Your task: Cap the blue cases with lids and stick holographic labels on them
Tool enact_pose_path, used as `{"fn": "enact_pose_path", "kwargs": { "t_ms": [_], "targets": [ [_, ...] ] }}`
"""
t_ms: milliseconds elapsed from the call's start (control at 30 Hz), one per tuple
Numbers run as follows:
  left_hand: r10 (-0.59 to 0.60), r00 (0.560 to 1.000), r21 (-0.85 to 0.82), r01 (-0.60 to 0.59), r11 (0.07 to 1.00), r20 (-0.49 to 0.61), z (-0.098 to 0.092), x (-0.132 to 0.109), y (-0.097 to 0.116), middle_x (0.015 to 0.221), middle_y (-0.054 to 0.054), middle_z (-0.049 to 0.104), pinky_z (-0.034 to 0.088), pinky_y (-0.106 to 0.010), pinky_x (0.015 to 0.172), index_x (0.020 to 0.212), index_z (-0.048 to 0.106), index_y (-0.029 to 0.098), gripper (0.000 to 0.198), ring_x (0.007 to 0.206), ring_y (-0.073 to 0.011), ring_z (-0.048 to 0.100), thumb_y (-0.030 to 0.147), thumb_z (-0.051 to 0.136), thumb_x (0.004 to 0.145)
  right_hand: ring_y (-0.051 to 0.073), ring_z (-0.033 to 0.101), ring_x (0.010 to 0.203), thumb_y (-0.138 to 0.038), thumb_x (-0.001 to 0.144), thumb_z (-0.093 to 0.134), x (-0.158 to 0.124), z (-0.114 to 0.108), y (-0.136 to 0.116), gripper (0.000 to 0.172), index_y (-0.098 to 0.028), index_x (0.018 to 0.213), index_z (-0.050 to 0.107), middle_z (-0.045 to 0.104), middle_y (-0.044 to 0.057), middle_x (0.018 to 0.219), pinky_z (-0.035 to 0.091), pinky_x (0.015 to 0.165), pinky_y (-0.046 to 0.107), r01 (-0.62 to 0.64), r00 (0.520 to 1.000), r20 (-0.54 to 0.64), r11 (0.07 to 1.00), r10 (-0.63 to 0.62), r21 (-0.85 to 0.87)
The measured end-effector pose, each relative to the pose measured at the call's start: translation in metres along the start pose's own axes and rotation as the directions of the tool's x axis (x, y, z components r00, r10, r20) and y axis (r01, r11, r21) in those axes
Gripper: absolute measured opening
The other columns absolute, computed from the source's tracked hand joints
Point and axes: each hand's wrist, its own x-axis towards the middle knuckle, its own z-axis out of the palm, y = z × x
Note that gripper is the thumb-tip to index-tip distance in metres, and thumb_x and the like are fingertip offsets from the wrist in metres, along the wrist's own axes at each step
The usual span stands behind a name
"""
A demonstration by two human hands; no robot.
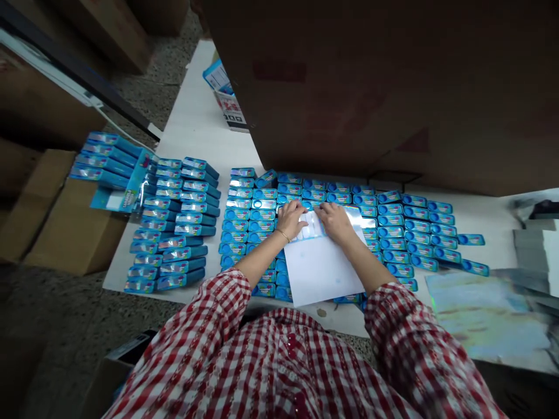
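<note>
A white sheet (323,270) with a row of pale, label-like strips (309,226) near its far end lies over the rows of small blue packs (236,226). My left hand (290,220) is at the sheet's far left edge, its fingers curled and pressed to it. On the other side, my right hand (336,222) bends its fingers over the far right part, close to the left fingertips. Both hands appear closed on the sheet; whether a thin strip is between the fingertips is too small to tell. Blue packs surround the sheet on both sides.
Stacked blue packs (198,218) stand at the table's left end. A large cardboard box (371,93) rises behind the rows. An iridescent sheet (484,314) lies at the right, near blurred stacks (535,256). Brown cartons (74,221) stand beyond the white table (192,125).
</note>
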Motion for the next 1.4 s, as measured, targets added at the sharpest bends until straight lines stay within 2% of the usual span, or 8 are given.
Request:
{"fn": "enact_pose_path", "kwargs": {
  "t_ms": [233, 400, 600, 800, 1000, 1233, 1333, 1400],
  "targets": [
    [-0.020, 0.999, -0.060, 0.017, 0.998, -0.043, 0.003, -0.007, 0.000, 0.121, -0.007, 0.051, 0.029, -0.041, 0.093, 0.102, 0.063, 0.024, 0.030, 0.113, -0.0267, 0.042, 0.029, 0.068, 0.072, 0.024, 0.046, 0.092, -0.017, 0.090, 0.038, -0.016, 0.020, 0.006, 0.034, -0.016, 0.116, 0.060, 0.058, 0.013, 0.115, 0.035, 0.076, 0.035, 0.076, 0.997, -0.025, 0.996, -0.075, 0.037],
    [-0.006, 0.998, -0.072, 0.002, 0.997, -0.068, 0.006, -0.008, -0.001, 0.120, -0.006, 0.051, 0.029, -0.040, 0.093, 0.099, 0.064, 0.024, 0.027, 0.113, -0.0259, 0.042, 0.030, 0.068, 0.073, 0.023, 0.048, 0.093, -0.022, 0.092, 0.038, -0.029, 0.006, 0.004, 0.029, -0.016, 0.100, 0.066, 0.061, 0.012, 0.109, 0.036, 0.079, 0.034, 0.078, 0.995, -0.067, 0.995, -0.074, 0.062],
    [-0.020, 0.997, -0.076, 0.014, 0.997, -0.073, 0.006, -0.008, -0.001, 0.120, -0.006, 0.053, 0.029, -0.040, 0.093, 0.096, 0.064, 0.024, 0.024, 0.113, -0.0255, 0.043, 0.029, 0.068, 0.073, 0.023, 0.049, 0.089, -0.022, 0.092, 0.037, -0.016, -0.006, 0.002, 0.034, -0.015, 0.117, 0.059, 0.060, 0.013, 0.112, 0.036, 0.077, 0.034, 0.004, 0.998, -0.055, 1.000, -0.004, -0.005],
    [0.031, 0.994, -0.071, -0.039, 0.997, -0.109, 0.010, -0.008, -0.005, 0.119, -0.005, 0.054, 0.030, -0.038, 0.093, 0.095, 0.064, 0.022, 0.024, 0.114, -0.0241, 0.044, 0.030, 0.068, 0.073, 0.023, 0.050, 0.087, -0.019, 0.092, 0.036, -0.007, 0.010, 0.004, 0.031, -0.014, 0.104, 0.065, 0.062, 0.012, 0.108, 0.037, 0.073, 0.034, 0.020, 0.999, -0.026, 1.000, -0.021, -0.012],
    [0.005, 0.996, -0.084, -0.012, 0.996, -0.084, 0.009, -0.007, -0.004, 0.118, -0.005, 0.054, 0.030, -0.038, 0.092, 0.096, 0.065, 0.023, 0.024, 0.114, -0.0239, 0.043, 0.029, 0.068, 0.073, 0.021, 0.053, 0.086, -0.022, 0.087, 0.043, -0.016, -0.021, 0.005, 0.021, -0.017, 0.084, 0.063, 0.061, 0.012, 0.095, 0.042, 0.076, 0.033, 0.008, 0.996, -0.092, 0.970, 0.015, 0.243],
    [0.018, 0.995, -0.160, -0.033, 0.986, -0.094, 0.009, -0.004, -0.004, 0.118, -0.007, 0.054, 0.031, -0.043, 0.093, 0.093, 0.067, 0.022, 0.023, 0.114, -0.0262, 0.044, 0.024, 0.069, 0.071, 0.016, 0.054, 0.074, -0.028, 0.075, 0.055, -0.031, -0.091, -0.009, 0.013, -0.019, 0.067, 0.059, 0.058, 0.004, 0.079, 0.044, 0.062, 0.028, -0.174, 0.976, 0.052, 0.615, 0.212, 0.769],
    [-0.050, 0.990, -0.322, 0.005, 0.947, -0.132, 0.001, -0.006, -0.001, 0.112, -0.007, 0.058, 0.032, -0.044, 0.096, 0.087, 0.068, 0.020, 0.014, 0.112, -0.0261, 0.047, 0.024, 0.064, 0.074, 0.014, 0.054, 0.068, -0.033, 0.069, 0.060, -0.033, -0.115, -0.023, 0.015, -0.018, 0.069, 0.060, 0.059, 0.003, 0.077, 0.042, 0.054, 0.024, -0.311, 0.921, 0.170, 0.400, 0.351, 0.862],
    [-0.104, 0.976, -0.535, -0.016, 0.844, -0.193, -0.012, -0.015, 0.005, 0.107, -0.008, 0.061, 0.035, -0.041, 0.095, 0.089, 0.067, 0.019, 0.018, 0.108, -0.0233, 0.051, 0.029, 0.054, 0.083, 0.013, 0.054, 0.062, -0.038, 0.064, 0.063, -0.033, -0.120, -0.032, 0.022, -0.017, 0.069, 0.060, 0.059, 0.002, 0.072, 0.040, 0.049, 0.023, -0.399, 0.865, 0.272, 0.248, 0.421, 0.883]
  ]
}}
